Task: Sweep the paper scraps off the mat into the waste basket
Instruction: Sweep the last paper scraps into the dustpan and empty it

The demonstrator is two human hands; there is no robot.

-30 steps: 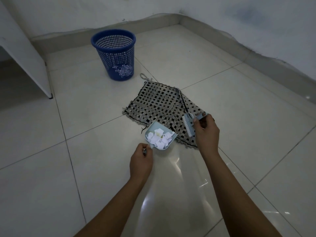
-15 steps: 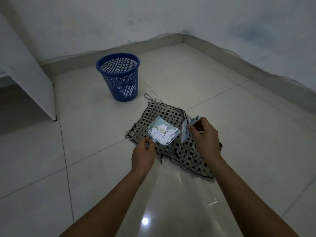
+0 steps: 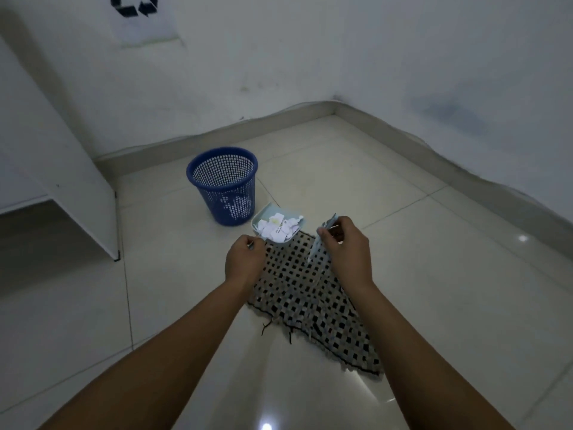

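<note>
My left hand grips the handle of a small pale blue dustpan, held in the air just right of the blue mesh waste basket. White paper scraps fill the pan. More white scraps show through the basket's mesh near its bottom. My right hand holds a small pale blue brush, bristles down, above the checked woven mat. The mat lies on the tiled floor beneath both hands, with no scraps visible on it.
A white cabinet panel stands on the floor left of the basket. Walls with a grey skirting close the corner behind. A sheet with a recycling sign hangs on the wall.
The dustpan with the scraps has been lifted off the mat and carried toward the basket. My right hand with the brush rose along. The view has tilted up and moved closer.
</note>
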